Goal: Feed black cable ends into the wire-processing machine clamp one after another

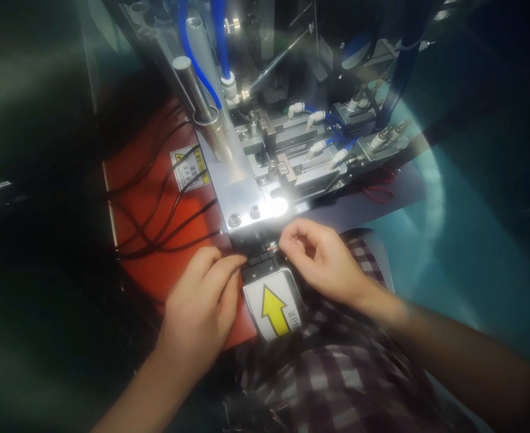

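Note:
My left hand (204, 297) is closed, its fingertips pressed together at the left edge of a small black fixture (260, 264). Whatever those fingers pinch is too small to make out. Opposite it, my right hand (322, 260) is closed in a pinch, thumb against forefinger, at the fixture's right side. A tiny thin coppery piece (272, 247) shows beside the right fingertips; I cannot tell whether they grip it. Just below the fixture is a white plate (268, 328) marked with a yellow arrow.
A metal machine plate (240, 192) with a bright lamp glare rises just beyond my hands. Pneumatic cylinders (310, 174) with blue hoses stand behind it. Black cables (161, 243) cross the red base (134, 225) at left. Checked cloth (332, 379) lies below my right arm.

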Available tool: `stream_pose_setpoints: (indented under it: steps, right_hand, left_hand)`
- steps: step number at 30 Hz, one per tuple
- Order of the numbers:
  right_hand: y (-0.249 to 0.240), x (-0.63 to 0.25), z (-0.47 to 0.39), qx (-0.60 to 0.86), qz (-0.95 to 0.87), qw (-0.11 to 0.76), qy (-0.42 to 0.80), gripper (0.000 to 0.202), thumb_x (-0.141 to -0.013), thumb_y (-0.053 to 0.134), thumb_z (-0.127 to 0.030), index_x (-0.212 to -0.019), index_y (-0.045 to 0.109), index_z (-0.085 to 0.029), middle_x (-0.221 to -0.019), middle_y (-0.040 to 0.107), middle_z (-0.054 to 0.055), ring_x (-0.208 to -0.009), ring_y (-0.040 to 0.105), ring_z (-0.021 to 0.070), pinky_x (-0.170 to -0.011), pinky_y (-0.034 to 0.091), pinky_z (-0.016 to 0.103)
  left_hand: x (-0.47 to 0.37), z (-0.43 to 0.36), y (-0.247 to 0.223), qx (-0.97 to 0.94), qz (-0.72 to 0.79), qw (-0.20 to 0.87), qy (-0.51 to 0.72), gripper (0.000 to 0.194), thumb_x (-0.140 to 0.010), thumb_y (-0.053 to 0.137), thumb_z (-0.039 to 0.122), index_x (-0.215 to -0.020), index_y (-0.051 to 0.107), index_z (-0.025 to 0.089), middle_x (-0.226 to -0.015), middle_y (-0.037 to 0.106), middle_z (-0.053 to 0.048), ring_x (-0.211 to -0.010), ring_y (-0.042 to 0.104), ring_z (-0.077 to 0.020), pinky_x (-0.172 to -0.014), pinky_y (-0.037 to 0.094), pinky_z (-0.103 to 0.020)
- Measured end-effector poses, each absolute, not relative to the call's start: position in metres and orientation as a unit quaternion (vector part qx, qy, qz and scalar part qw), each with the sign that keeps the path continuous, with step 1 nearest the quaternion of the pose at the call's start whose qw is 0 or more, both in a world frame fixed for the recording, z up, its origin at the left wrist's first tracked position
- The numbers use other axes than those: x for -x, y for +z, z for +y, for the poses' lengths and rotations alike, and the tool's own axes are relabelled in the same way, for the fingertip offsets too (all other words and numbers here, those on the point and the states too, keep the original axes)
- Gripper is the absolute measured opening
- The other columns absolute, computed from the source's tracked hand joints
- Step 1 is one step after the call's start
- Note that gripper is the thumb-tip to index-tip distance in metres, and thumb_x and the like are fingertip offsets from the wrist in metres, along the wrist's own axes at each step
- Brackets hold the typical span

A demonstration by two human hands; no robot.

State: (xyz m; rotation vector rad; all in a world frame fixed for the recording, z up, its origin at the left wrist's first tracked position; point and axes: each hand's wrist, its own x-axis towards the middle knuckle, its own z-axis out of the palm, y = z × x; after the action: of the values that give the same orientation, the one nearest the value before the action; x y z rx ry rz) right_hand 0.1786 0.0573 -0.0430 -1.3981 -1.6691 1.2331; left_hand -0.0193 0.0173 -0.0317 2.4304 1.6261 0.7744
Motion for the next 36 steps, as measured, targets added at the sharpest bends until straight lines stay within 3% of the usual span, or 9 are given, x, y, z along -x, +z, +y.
stream_pose_setpoints:
  steps: [8,17,25,36]
  right_hand:
    - [-0.042,-0.178,0.058,0.540,-0.639,0.296,0.461,0.011,-0.084,0.052,-0.017,-0.075,0.056,-0.017,-0.072,0.060,0.002,-0.065,0.055,0.0134,-0.059,0.042,0.026]
    - [-0.025,-0.178,0.066,0.601,-0.623,0.207,0.455,0.013,-0.080,0.054,-0.017,-0.069,0.061,-0.016,-0.060,0.059,-0.001,-0.054,0.050,0.0117,-0.049,0.037,0.024]
    - [-0.036,-0.180,0.055,0.558,-0.599,0.350,0.455,0.008,-0.084,0.059,-0.021,-0.083,0.065,-0.017,-0.081,0.067,0.003,-0.071,0.060,0.0145,-0.062,0.047,0.025]
    - [-0.050,-0.176,0.054,0.545,-0.623,0.338,0.448,0.011,-0.088,0.053,-0.021,-0.080,0.058,-0.017,-0.079,0.063,0.003,-0.073,0.059,0.0151,-0.067,0.047,0.028]
  left_hand:
    - [0.019,0.017,-0.033,-0.803,0.539,0.057,0.249,0.019,-0.085,0.057,0.004,-0.100,0.063,0.014,-0.091,0.058,-0.001,-0.079,0.058,-0.0090,-0.074,0.046,-0.017]
    - [0.018,0.018,-0.031,-0.804,0.535,0.047,0.256,0.019,-0.085,0.057,0.004,-0.099,0.063,0.015,-0.091,0.058,-0.002,-0.080,0.059,-0.0097,-0.075,0.046,-0.018]
    - [0.019,0.017,-0.033,-0.798,0.543,0.058,0.254,0.019,-0.088,0.053,0.008,-0.101,0.062,0.019,-0.092,0.060,-0.002,-0.079,0.061,-0.0108,-0.070,0.048,-0.020]
    - [0.019,0.018,-0.033,-0.801,0.539,0.056,0.255,0.018,-0.088,0.054,0.007,-0.100,0.062,0.017,-0.090,0.058,-0.001,-0.078,0.059,-0.0097,-0.071,0.048,-0.019]
